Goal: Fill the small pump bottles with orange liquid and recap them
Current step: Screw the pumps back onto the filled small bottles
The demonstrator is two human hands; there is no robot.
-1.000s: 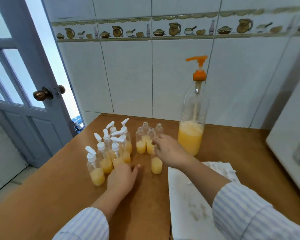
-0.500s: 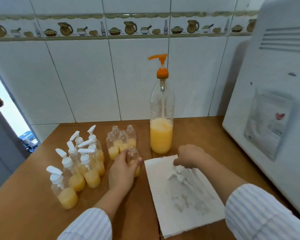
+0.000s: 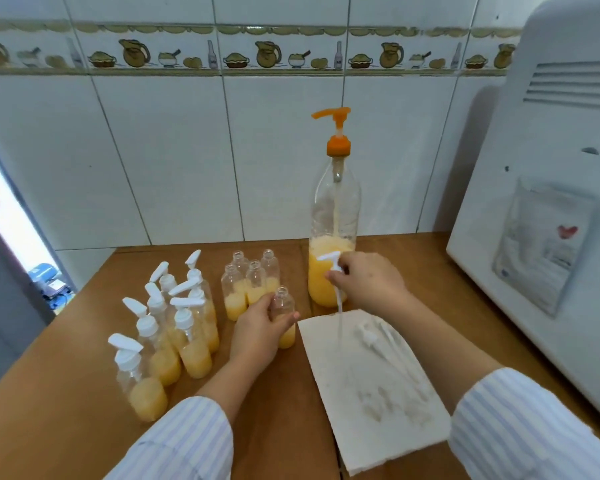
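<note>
My left hand (image 3: pixel 257 329) grips an uncapped bottle (image 3: pixel 284 318); my right hand (image 3: pixel 368 284) pinches a pump (image 3: pixel 333 271) above the towel (image 3: pixel 378 393), bare table (image 3: pixel 284 427) beneath.

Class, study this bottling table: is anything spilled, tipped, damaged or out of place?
Nothing stands out. The capped bottles, the uncapped bottles and the large dispenser bottle stand upright, and no spill shows on the table.
</note>
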